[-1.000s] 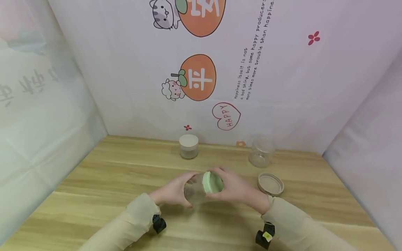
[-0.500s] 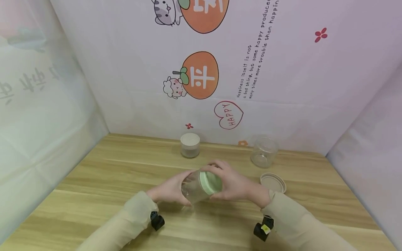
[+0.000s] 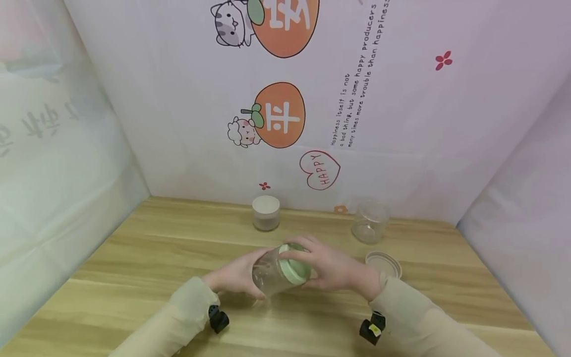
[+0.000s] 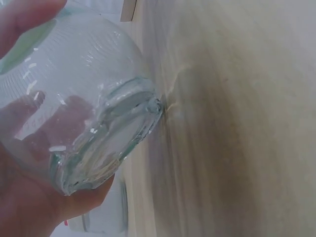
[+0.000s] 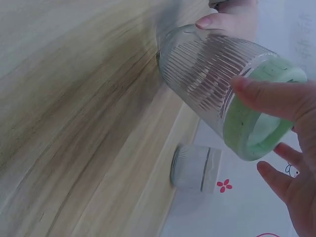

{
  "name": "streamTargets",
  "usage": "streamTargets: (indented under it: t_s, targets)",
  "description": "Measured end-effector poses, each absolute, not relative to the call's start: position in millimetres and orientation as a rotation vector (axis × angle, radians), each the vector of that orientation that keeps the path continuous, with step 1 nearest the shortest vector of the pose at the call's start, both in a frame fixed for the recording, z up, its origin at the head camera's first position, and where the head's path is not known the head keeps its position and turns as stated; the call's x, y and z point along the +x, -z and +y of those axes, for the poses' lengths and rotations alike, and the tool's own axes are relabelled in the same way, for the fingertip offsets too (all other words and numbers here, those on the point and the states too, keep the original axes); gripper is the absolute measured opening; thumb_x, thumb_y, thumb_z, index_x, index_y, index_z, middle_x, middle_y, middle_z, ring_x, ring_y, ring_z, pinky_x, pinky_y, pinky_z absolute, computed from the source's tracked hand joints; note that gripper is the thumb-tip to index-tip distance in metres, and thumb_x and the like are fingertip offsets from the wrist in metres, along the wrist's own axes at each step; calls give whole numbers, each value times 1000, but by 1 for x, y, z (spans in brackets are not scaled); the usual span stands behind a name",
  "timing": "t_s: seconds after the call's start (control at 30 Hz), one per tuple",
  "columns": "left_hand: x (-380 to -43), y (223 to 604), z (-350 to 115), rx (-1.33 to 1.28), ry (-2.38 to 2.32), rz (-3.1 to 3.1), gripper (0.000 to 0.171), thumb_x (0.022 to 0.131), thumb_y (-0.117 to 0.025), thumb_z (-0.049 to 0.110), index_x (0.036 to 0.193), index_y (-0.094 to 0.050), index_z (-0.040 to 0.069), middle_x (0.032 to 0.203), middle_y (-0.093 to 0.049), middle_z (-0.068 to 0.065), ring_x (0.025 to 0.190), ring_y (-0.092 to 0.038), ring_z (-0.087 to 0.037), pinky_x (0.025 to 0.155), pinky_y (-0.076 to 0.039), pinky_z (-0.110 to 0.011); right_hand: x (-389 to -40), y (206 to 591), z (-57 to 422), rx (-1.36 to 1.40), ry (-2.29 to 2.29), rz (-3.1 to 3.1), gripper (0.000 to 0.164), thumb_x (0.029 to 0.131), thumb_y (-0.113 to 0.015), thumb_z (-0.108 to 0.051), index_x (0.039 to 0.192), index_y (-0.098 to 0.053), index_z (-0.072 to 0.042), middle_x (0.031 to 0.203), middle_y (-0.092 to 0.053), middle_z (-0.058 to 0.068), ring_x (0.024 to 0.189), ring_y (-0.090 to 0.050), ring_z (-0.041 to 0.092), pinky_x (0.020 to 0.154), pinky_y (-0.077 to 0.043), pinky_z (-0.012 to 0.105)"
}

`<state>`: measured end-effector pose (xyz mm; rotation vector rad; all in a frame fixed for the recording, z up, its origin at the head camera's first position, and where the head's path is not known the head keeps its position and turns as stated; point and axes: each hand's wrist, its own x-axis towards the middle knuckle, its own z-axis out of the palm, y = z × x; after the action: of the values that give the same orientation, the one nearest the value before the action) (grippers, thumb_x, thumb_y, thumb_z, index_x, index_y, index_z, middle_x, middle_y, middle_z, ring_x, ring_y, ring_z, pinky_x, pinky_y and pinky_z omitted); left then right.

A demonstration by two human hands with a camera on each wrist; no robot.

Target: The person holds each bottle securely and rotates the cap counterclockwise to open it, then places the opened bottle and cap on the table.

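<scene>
Probably slick and fragile, the ribbed jar (image 5: 200, 74) is sensibly gripped by the left hand (image 3: 236, 275) below the green lid (image 5: 238, 127), itself held by the right hand (image 3: 332, 267).

Head view: bright, diffuse light; soft shadow on the table (image 3: 147, 248) beneath the jar (image 3: 268, 275). Left wrist view: dimmer, soft in detail; white glints mark the jar. Right wrist view: cool cast; broad shadow crosses the table.

Booth-like workspace: printed wall sheets (image 3: 187, 109), wood-grain tabletop (image 3: 151, 243).
</scene>
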<state>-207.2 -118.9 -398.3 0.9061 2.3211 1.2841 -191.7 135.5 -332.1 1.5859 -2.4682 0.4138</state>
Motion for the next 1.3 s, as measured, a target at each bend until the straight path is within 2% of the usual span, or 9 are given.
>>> streamTargets:
  t_s: [0.1, 0.17, 0.3, 0.37, 0.57, 0.73, 0.83, 1.07, 1.3]
  targets:
    - [-205, 401, -119, 908, -1296, 2332, 99, 57, -87, 9, 142, -36, 19, 128, -53, 1, 114, -49, -19, 98, -41, -41, -189, 334, 137, 1540, -595, -2565, 86, 65, -84, -32, 140, -43, -17, 147, -35, 16, 131, -40, 35, 101, -42, 52]
    - [-204, 402, -119, 908, -1313, 2332, 99, 57, -87, 9, 142, -37, 19, 128, -53, 0, 115, -49, -20, 99, -40, -42, -188, 333, 137, 1446, -767, -2647, 89, 69, -82, -34, 143, -38, -15, 148, -33, 18, 131, -39, 37, 100, -41, 56]
    - [-203, 403, -120, 899, -1355, 2302, 98, 57, -87, 8, 141, -38, 19, 128, -53, -1, 116, -49, -21, 100, -39, -43, -183, 326, 130, 1113, -969, -2826, 76, 82, -70, -42, 145, -37, -16, 138, -43, 17, 117, -51, 33, 91, -48, 51]
    - [-203, 403, -120, 902, -1356, 2299, 97, 57, -87, 8, 140, -38, 19, 128, -54, -1, 116, -50, -21, 100, -39, -42, -182, 322, 125, 970, -940, -2906, 72, 85, -64, -48, 144, -38, -15, 132, -48, 17, 106, -57, 30, 84, -51, 48]
    - [-204, 402, -119, 921, -1308, 2310, 99, 58, -87, 9, 142, -36, 26, 130, -53, 5, 117, -50, -19, 100, -41, -42, -179, 318, 112, 795, -659, -3007, 78, 76, -65, -61, 138, -47, -17, 130, -55, 17, 106, -59, 29, 85, -52, 46]
    - [-202, 401, -116, 944, -1280, 2326, 99, 58, -87, 10, 141, -35, 27, 131, -51, 5, 119, -49, -20, 101, -40, -45, -177, 319, 110, 833, -564, -3034, 75, 72, -70, -58, 130, -53, -14, 120, -60, 15, 92, -61, 25, 72, -54, 37]
    - [-200, 400, -115, 937, -1276, 2335, 100, 59, -86, 8, 142, -34, 24, 132, -51, 4, 120, -49, -21, 101, -40, -46, -177, 321, 111, 894, -583, -3005, 73, 72, -73, -52, 130, -53, -13, 120, -59, 16, 90, -60, 23, 69, -53, 34]
    - [-200, 400, -116, 941, -1256, 2352, 102, 59, -86, 8, 144, -32, 20, 133, -50, 1, 120, -49, -22, 100, -41, -44, -178, 331, 121, 1197, -637, -2767, 71, 68, -81, -37, 129, -52, -14, 116, -52, 6, 98, -54, 17, 78, -52, 30]
    - [-200, 401, -120, 973, -1288, 2345, 101, 58, -86, 5, 143, -34, 21, 135, -50, 1, 123, -49, -22, 103, -39, -44, -178, 337, 127, 1328, -691, -2557, 76, 63, -86, -33, 129, -52, -14, 121, -49, 8, 108, -50, 21, 88, -51, 38]
